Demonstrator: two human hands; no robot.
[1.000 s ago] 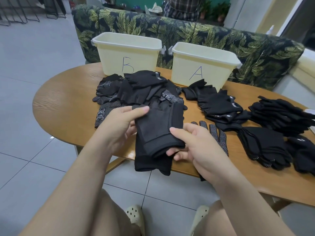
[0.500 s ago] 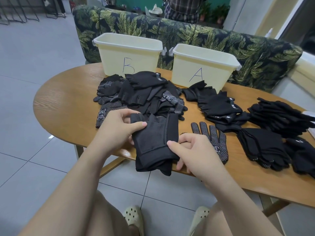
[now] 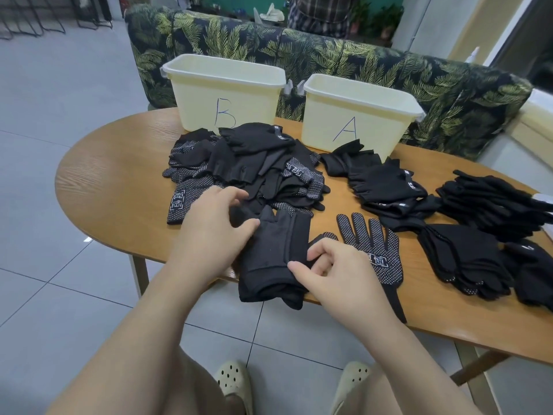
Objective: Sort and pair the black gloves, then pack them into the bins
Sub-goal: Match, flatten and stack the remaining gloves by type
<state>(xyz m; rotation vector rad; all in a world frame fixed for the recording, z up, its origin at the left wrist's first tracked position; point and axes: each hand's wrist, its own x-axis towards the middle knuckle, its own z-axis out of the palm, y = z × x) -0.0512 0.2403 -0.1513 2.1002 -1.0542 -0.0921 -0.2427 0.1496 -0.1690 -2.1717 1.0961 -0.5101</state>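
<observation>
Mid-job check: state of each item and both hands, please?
Folded gloves: gripped by both hands at the table's near edge.
Left hand: holding the fold.
Right hand: pinching the fold.
Dotted glove: flat, palm up.
Bin B: upright, contents hidden.
Bin A: upright, contents hidden.

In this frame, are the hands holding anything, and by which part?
Both hold the folded black gloves at the table's near edge: the left hand grips the left side, and the right hand pinches the right edge near the cuff.
</observation>
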